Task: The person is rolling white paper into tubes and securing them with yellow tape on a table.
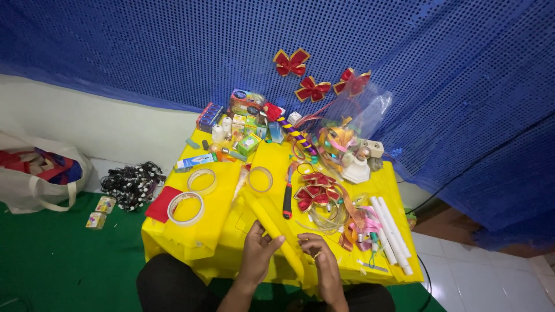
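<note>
The left hand [258,248] is grasping a rolled yellow sheet [272,222] near its lower part, with the fingers [272,242] wrapping around it. The roll is running diagonally from the near edge of the surface [399,190] up toward a roll of tape [260,179], so most of it is lying beyond the fingers. The right hand [321,257] is resting just beside the roll on its right side; its fingers are bent and touching the yellow material, but I cannot tell if they are really gripping it.

At the far side of the surface several small packages are standing close together: a green box [248,143], a dark blue rectangular box [208,117] at the left corner, and a long light blue box [196,161] lying flat. On the green floor at the left, two small square packets [101,212] are lying near a white bag [40,179]. Three red bows with gold edges [312,89] are hanging on the blue wall cloth [144,52]. White tubes [393,231] are lying at the right side.
</note>
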